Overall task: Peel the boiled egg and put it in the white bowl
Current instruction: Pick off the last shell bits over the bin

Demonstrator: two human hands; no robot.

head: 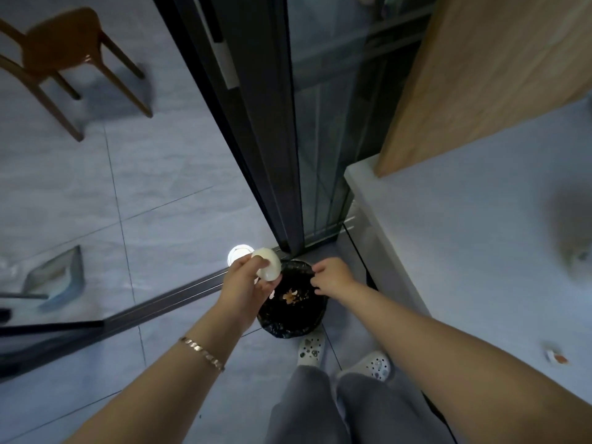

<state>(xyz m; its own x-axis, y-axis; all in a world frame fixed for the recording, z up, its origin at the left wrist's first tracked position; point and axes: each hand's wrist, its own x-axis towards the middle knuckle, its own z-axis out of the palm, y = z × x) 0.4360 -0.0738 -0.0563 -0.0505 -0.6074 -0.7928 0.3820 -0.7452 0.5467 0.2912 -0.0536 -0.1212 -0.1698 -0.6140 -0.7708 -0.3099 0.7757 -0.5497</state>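
Note:
My left hand [245, 282] grips a white, mostly peeled boiled egg [267, 263] over the left rim of a black-lined trash bin [288, 318] on the floor. Brown shell bits [291, 296] lie inside the bin. My right hand [331, 275] hovers over the bin's right rim with its fingers curled together; whether a shell bit sits between them I cannot tell. The white bowl is not visible.
A pale countertop [480, 235] runs along the right, with a shell scrap [557, 357] near its front and a wooden cabinet [480, 75] above. A dark sliding-door frame [266, 139] stands ahead. A brown chair [64, 59] and a dustpan [57, 277] are left. My feet [346, 357] are beside the bin.

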